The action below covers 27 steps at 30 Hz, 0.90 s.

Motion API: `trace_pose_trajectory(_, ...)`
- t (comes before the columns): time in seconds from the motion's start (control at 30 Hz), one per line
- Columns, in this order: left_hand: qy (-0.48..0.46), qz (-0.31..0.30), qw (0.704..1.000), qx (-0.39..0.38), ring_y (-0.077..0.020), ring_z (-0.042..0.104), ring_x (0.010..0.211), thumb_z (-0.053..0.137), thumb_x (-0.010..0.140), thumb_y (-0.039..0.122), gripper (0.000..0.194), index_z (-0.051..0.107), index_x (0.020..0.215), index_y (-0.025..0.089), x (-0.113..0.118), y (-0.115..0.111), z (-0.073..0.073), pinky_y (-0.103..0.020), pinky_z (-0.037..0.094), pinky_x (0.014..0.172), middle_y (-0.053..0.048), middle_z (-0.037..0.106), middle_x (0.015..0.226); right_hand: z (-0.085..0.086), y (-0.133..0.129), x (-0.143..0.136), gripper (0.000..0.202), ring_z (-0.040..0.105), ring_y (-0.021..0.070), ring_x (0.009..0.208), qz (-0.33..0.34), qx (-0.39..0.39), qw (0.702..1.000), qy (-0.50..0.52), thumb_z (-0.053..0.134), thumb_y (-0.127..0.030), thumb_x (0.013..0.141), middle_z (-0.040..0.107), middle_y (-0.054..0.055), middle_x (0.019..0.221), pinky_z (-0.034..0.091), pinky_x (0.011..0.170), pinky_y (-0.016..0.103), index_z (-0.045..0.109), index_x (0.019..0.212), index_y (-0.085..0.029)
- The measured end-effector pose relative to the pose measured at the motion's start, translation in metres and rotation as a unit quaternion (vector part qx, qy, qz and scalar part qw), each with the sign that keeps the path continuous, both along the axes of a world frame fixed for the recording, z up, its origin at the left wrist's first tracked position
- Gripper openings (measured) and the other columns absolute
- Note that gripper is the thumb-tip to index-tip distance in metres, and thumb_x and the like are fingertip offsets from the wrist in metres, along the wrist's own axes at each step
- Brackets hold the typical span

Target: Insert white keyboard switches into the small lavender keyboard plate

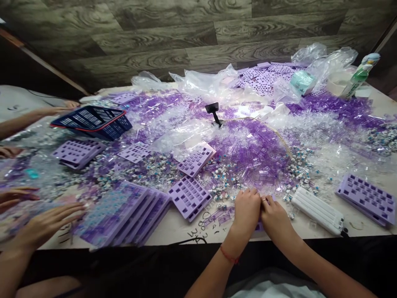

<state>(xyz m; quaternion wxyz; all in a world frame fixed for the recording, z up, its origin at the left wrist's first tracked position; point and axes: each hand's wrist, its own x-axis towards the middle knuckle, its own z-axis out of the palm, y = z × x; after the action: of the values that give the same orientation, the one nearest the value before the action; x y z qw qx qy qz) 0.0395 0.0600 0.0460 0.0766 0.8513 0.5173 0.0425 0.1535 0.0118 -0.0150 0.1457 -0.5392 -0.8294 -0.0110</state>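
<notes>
My left hand (247, 209) and my right hand (275, 215) meet at the table's front edge, fingers curled and nearly touching. Both are closed on a small purple plastic piece (259, 226); only slivers of it show between and below them, and its full shape is hidden. A heap of clear purple plastic parts (257, 155) lies just beyond my fingers. Small white and blue keyboard switches (221, 178) are scattered around it. Left of my hands rests a purple keyboard plate (190, 196) with square holes, another plate (196, 161) behind it.
Stacked purple panels (124, 215) stand left, beside a co-worker's hand (51, 223). A dark blue basket (93, 120) sits farther back. To the right are a white ridged device (318, 211) and more keyboard plates (367, 198). A black brush-like tool (213, 111) and green bottle (359, 76) stand behind.
</notes>
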Motion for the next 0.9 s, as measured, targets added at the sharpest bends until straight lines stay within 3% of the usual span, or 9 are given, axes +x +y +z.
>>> trace_pose_trajectory(0.13, -0.069, 0.038, 0.996, 0.041, -0.0240, 0.066, 0.089, 0.058, 0.089, 0.004, 0.018, 0.069, 0.084, 0.018, -0.013, -0.014, -0.017, -0.035, 0.054, 0.075, -0.007, 0.069, 0.089, 0.024, 0.007, 0.011, 0.026, 0.061, 0.0263, 0.100, -0.017, -0.066, 0.997, 0.021, 0.061, -0.009, 0.090, 0.071, 0.014, 0.106, 0.054, 0.083, 0.036, 0.073, 0.113, -0.013)
trace_pose_trajectory(0.23, -0.151, 0.026, 0.986, 0.069, -0.0239, 0.065, 0.100, 0.059, 0.091, 0.008, 0.025, 0.069, 0.110, 0.018, -0.025, -0.027, -0.028, -0.037, 0.057, 0.085, -0.008, 0.071, 0.108, 0.033, 0.006, 0.021, 0.031, 0.063, 0.0252, 0.106, -0.031, -0.080, 0.994, 0.070, 0.057, -0.013, 0.094, 0.071, 0.012, 0.114, 0.054, 0.091, 0.038, 0.069, 0.123, -0.016)
trace_pose_trajectory(0.33, -0.183, -0.001, 0.979, 0.085, -0.0242, 0.063, 0.110, 0.057, 0.094, 0.010, 0.039, 0.063, 0.131, 0.020, -0.035, -0.040, -0.033, -0.040, 0.057, 0.094, -0.009, 0.069, 0.127, 0.030, -0.002, 0.026, 0.038, 0.062, 0.0256, 0.114, -0.037, -0.068, 0.992, 0.100, 0.056, -0.015, 0.095, 0.069, 0.012, 0.125, 0.053, 0.097, 0.041, 0.064, 0.132, -0.019)
trace_pose_trajectory(0.5, -0.176, -0.011, 0.981, 0.076, -0.0245, 0.064, 0.110, 0.053, 0.098, 0.016, 0.037, 0.065, 0.132, 0.023, -0.047, -0.050, -0.029, -0.042, 0.057, 0.097, -0.009, 0.068, 0.135, 0.019, -0.014, 0.023, 0.047, 0.059, 0.0284, 0.124, -0.022, -0.039, 0.995, 0.088, 0.058, -0.014, 0.094, 0.063, 0.013, 0.140, 0.051, 0.102, 0.046, 0.059, 0.141, -0.018)
trace_pose_trajectory(0.6, -0.189, 0.030, 0.977, 0.098, -0.0249, 0.065, 0.110, 0.052, 0.100, 0.021, 0.032, 0.069, 0.127, 0.024, -0.063, -0.038, -0.024, -0.043, 0.056, 0.098, -0.008, 0.071, 0.128, 0.016, -0.015, 0.021, 0.046, 0.056, 0.0280, 0.130, -0.011, -0.027, 0.997, 0.076, 0.057, -0.016, 0.095, 0.059, 0.013, 0.147, 0.049, 0.103, 0.045, 0.059, 0.140, -0.018)
trace_pose_trajectory(0.77, -0.196, 0.168, 0.954, 0.154, -0.0283, 0.064, 0.110, 0.051, 0.097, 0.020, 0.032, 0.070, 0.123, 0.021, -0.095, 0.003, -0.027, -0.047, 0.053, 0.100, -0.008, 0.075, 0.120, 0.013, -0.014, 0.019, 0.046, 0.057, 0.0270, 0.131, 0.007, -0.034, 0.998, 0.060, 0.059, -0.021, 0.096, 0.062, 0.011, 0.145, 0.048, 0.102, 0.042, 0.059, 0.141, -0.018)
trace_pose_trajectory(0.9, -0.172, 0.191, 0.959, 0.118, -0.0311, 0.062, 0.110, 0.057, 0.092, 0.020, 0.030, 0.072, 0.118, 0.021, -0.104, 0.026, -0.035, -0.046, 0.053, 0.097, -0.008, 0.074, 0.119, 0.014, -0.013, 0.016, 0.043, 0.058, 0.0272, 0.130, 0.001, -0.042, 0.998, 0.053, 0.061, -0.022, 0.095, 0.064, 0.010, 0.143, 0.049, 0.100, 0.041, 0.062, 0.138, -0.017)
